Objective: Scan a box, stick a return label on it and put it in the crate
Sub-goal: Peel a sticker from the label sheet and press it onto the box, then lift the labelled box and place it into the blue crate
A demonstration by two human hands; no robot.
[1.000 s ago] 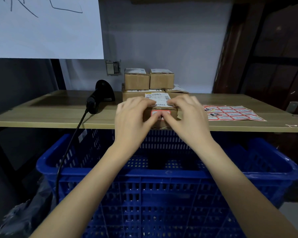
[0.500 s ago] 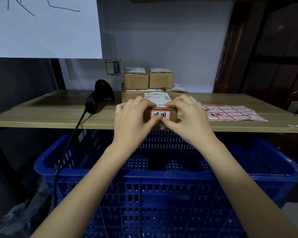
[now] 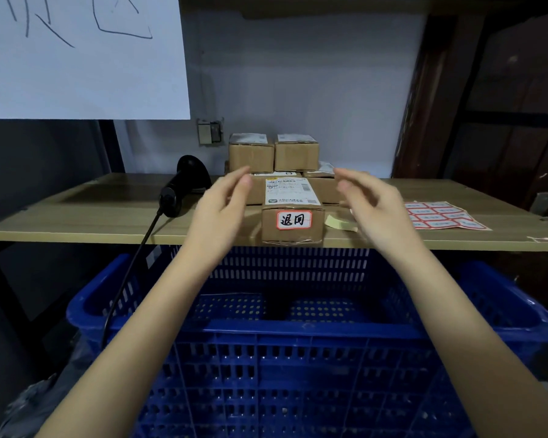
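Note:
A small cardboard box (image 3: 293, 232) rests at the front edge of the wooden table (image 3: 76, 216). A red-bordered return label (image 3: 294, 220) is stuck on its near face and a white shipping label (image 3: 290, 192) on its top. My left hand (image 3: 223, 205) hovers just left of the box, fingers apart, holding nothing. My right hand (image 3: 369, 202) hovers just right of it, also spread and apart from the box. The blue plastic crate (image 3: 298, 333) stands below the table edge, under my forearms.
A black barcode scanner (image 3: 184, 184) with a cable sits on the table to the left. Several more cardboard boxes (image 3: 272, 156) are stacked behind. A sheet of red labels (image 3: 440, 214) lies at the right, and a yellowish backing strip (image 3: 339, 222) lies beside the box.
Both hands were pressing the return label onto the box's near face. They have let go and moved apart to either side, uncovering the label.

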